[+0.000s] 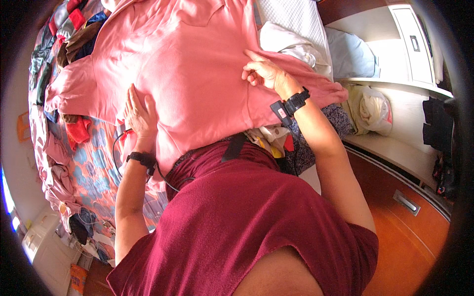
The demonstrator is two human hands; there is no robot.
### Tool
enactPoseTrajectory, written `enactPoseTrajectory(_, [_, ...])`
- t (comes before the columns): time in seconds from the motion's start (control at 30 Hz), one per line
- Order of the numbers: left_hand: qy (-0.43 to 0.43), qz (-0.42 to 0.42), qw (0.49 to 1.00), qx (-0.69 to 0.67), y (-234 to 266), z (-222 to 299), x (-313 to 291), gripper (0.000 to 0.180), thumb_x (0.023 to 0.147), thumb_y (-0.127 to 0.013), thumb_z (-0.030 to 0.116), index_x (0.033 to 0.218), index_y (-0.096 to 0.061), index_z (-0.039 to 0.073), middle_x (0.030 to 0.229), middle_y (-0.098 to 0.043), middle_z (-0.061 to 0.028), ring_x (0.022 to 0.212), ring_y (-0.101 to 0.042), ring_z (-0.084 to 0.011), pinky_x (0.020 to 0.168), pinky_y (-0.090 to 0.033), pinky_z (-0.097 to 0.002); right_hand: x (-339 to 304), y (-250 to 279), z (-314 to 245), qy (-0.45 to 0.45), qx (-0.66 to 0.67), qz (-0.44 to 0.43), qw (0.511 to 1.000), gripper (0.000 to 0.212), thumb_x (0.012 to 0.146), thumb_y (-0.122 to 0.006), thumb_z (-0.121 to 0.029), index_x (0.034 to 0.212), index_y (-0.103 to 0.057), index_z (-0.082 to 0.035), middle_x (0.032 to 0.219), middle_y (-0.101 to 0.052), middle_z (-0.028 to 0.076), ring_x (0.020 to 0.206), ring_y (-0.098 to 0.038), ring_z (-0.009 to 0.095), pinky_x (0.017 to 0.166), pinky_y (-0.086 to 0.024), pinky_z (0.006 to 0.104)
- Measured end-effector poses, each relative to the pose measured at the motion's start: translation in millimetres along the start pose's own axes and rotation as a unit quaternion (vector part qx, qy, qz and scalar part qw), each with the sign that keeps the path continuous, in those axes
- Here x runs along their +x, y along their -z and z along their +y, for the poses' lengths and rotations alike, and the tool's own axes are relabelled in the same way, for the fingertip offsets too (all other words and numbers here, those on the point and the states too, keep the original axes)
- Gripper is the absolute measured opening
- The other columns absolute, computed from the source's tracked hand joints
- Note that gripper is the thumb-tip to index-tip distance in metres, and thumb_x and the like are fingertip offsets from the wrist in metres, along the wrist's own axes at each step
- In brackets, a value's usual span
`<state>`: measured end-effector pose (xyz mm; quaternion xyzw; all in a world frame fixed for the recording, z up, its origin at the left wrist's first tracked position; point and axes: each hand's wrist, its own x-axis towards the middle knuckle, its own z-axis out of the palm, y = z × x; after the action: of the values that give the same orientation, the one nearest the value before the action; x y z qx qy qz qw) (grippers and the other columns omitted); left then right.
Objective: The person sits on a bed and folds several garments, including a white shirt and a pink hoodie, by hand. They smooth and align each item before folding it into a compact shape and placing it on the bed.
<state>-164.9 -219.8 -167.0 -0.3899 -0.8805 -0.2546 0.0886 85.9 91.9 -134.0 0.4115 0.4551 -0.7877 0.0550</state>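
A pink shirt [197,64] lies spread out in front of me, one sleeve reaching left and the other right. My left hand [139,114] rests flat on its near left part, fingers stretched out and nothing held. Over the right side of the cloth is my right hand [263,70]. Its index finger points out while the other fingers curl loosely, with nothing seen in them. The shirt's near edge comes up close to my dark red top [232,197]. Both wrists wear black straps, and a small black device hangs at the right one.
Beneath the shirt is a bed with a flowered cover [94,165]. Crumpled clothes [74,44] pile up at the far left. White cloth [291,42] lies beyond the right sleeve. To the right stand open shelves [395,84] holding a pillow and bundled fabric, above an orange-brown drawer front [380,212].
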Motion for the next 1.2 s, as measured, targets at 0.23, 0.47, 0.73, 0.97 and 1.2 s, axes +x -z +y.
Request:
enactPoseTrajectory(0.23, [0.000,0.017,1.000,-0.020,-3.9,-2.8,-0.6,0.061,0.097,-0.053,0.036,0.147,-0.043,0.001,0.140,-0.054,-0.0236,0.127,-0.052,-0.0400,0.108,-0.037,-0.0491,-3.0,-10.9,-1.8,0.011,-0.027,0.037,0.999,0.090,0.093,-0.056,-0.007,0.161,0.002,-0.013,0.081,-0.069,0.010,0.058,-0.060,0.011,0.051,-0.050,0.0246])
enactPoseTrajectory(0.47, [0.004,0.000,1.000,-0.014,-0.4,-0.8,-0.4,0.061,0.099,-0.051,0.035,0.147,-0.042,0.000,0.141,-0.052,-0.0258,0.127,-0.051,-0.0417,0.108,-0.038,-0.0491,3.9,-19.3,-6.3,0.005,-0.020,0.047,0.999,0.093,0.093,-0.056,-0.007,0.160,0.008,-0.012,0.085,-0.069,0.014,0.060,-0.062,0.014,0.051,-0.053,0.0264])
enactPoseTrajectory(0.73, [-0.018,0.013,1.000,-0.001,-0.7,0.0,0.0,0.057,0.102,-0.049,0.033,0.147,-0.041,-0.002,0.138,-0.053,-0.0285,0.125,-0.053,-0.0441,0.106,-0.041,-0.0491,8.0,-19.1,-2.7,0.002,-0.026,0.056,0.998,0.092,0.094,-0.056,-0.007,0.160,0.009,-0.012,0.087,-0.069,0.016,0.062,-0.063,0.015,0.051,-0.054,0.0275])
enactPoseTrajectory(0.97, [0.015,-0.002,1.000,-0.017,-2.2,-1.7,-0.9,0.062,0.098,-0.051,0.036,0.148,-0.042,0.000,0.143,-0.051,-0.0242,0.129,-0.050,-0.0406,0.109,-0.035,-0.0493,6.7,-19.3,-3.2,0.001,-0.031,0.052,0.998,0.092,0.095,-0.055,-0.008,0.160,0.010,-0.012,0.087,-0.068,0.015,0.062,-0.064,0.015,0.052,-0.054,0.0274])
enactPoseTrajectory(1.2, [0.004,0.008,1.000,-0.018,-2.4,-1.6,-0.1,0.062,0.098,-0.051,0.036,0.148,-0.041,0.000,0.143,-0.051,-0.0244,0.129,-0.050,-0.0411,0.109,-0.036,-0.0495,6.3,-19.1,-1.7,0.006,-0.029,0.053,0.998,0.091,0.095,-0.056,-0.008,0.160,0.008,-0.012,0.088,-0.069,0.016,0.062,-0.064,0.016,0.052,-0.054,0.0273])
